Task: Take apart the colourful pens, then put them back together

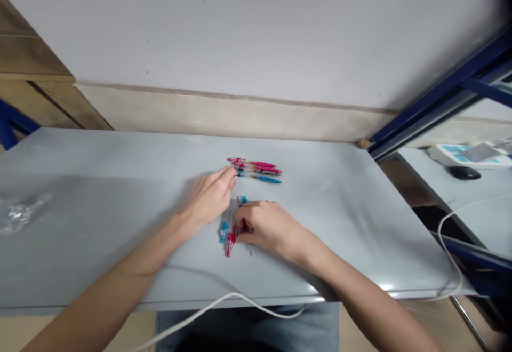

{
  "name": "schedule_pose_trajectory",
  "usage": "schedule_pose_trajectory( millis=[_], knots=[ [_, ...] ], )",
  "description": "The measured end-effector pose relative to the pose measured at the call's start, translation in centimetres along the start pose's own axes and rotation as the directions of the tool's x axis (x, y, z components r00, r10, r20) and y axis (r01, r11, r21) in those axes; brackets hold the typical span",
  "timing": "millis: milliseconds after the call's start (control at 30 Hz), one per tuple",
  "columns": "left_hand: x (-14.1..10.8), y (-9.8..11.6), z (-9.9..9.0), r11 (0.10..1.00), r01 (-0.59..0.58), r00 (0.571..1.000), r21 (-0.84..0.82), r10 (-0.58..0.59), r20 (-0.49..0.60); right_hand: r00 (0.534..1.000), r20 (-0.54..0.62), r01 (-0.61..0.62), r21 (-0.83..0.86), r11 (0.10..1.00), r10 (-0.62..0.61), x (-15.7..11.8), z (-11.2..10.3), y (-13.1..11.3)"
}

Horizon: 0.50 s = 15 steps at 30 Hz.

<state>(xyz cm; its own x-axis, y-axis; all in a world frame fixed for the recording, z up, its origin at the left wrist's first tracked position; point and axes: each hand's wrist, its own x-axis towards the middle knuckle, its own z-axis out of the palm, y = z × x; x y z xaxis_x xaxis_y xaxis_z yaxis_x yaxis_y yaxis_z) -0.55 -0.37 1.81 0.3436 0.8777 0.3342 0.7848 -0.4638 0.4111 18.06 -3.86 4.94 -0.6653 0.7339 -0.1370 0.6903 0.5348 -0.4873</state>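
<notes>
Several pens lie side by side across the middle of the grey table, among them a pink pen (262, 165) and a blue pen (268, 180). My left hand (218, 193) is closed at the left end of the blue pen, thumb and fingers pinched at its tip. Nearer to me is a loose group of pen parts, with a blue-ended piece (223, 231) and a pink-ended piece (229, 244). My right hand (262, 228) has its fingers curled over the right side of this group, and what lies between them is mostly hidden.
The grey table (100, 208) stands against a wall. Clear crumpled plastic (15, 218) lies at the far left. A white cable (224, 298) crosses the front edge. On the right are a blue metal frame (424, 101) and another table with a black mouse (464, 173).
</notes>
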Motion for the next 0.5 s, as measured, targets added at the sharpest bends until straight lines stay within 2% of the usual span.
schedule_pose_trajectory(
  millis=[167,267,367,500],
  knots=[
    [0.0,-0.3,0.1,1.000,0.005,1.000,0.004,-0.005,0.009,0.999,-0.016,0.038,-0.047,0.998,-0.039,0.0,0.3,0.4],
    [0.0,-0.5,0.2,1.000,0.022,1.000,0.000,-0.022,0.017,0.999,-0.039,0.004,0.020,1.000,-0.003,0.1,-0.2,0.5],
    [0.0,-0.8,0.3,0.999,0.035,0.999,0.002,-0.035,0.020,0.996,-0.089,-0.005,0.228,0.974,0.026,-0.1,-1.3,1.1],
    [0.0,-0.9,0.3,1.000,0.002,0.999,-0.004,-0.002,0.036,0.970,-0.234,0.082,0.566,0.820,0.064,-0.4,-3.2,2.8]
  ],
)
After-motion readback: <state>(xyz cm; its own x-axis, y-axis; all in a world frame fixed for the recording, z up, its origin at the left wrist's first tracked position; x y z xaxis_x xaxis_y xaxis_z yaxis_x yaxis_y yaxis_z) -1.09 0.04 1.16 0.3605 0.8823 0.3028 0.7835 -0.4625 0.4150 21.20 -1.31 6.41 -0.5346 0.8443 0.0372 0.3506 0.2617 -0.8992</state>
